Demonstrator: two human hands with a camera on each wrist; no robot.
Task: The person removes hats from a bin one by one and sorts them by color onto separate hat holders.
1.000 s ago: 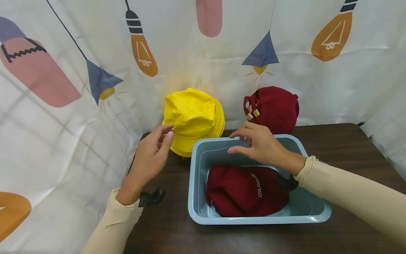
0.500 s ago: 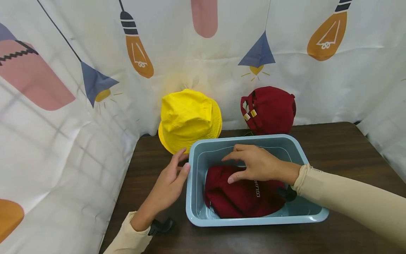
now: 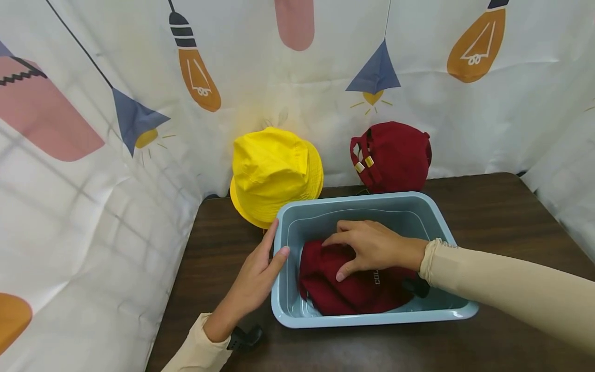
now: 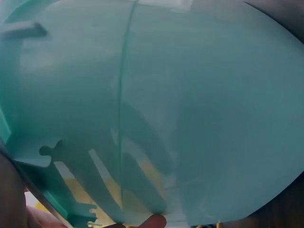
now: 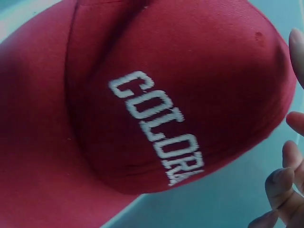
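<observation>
In the head view my left hand (image 3: 253,281) is at the left side of a light blue plastic bin (image 3: 372,321), its fingers extended along the outer wall and the thumb at the rim. The left wrist view is filled by the bin's glossy wall (image 4: 213,109), with fingertips at the lower edge. A dark red baseball cap (image 3: 334,289) lettered in white lies inside the bin. Over it hovers my right hand (image 3: 372,245), fingers loosely bent and spread. In the right wrist view those fingers are beside the cap's crown (image 5: 223,85), with a gap between most of them and the cloth.
Behind the bin's left corner a yellow bucket hat (image 3: 274,170) leans at the curtain (image 3: 316,103). Another dark red cap (image 3: 395,157), with its strap and metal buckle showing, sits behind the bin. Everything stands on a dark wooden table (image 3: 483,217).
My left hand has come down and right, from beside the yellow hat to the bin's left side. My right hand has lowered into the bin toward the cap. The view has shifted slightly.
</observation>
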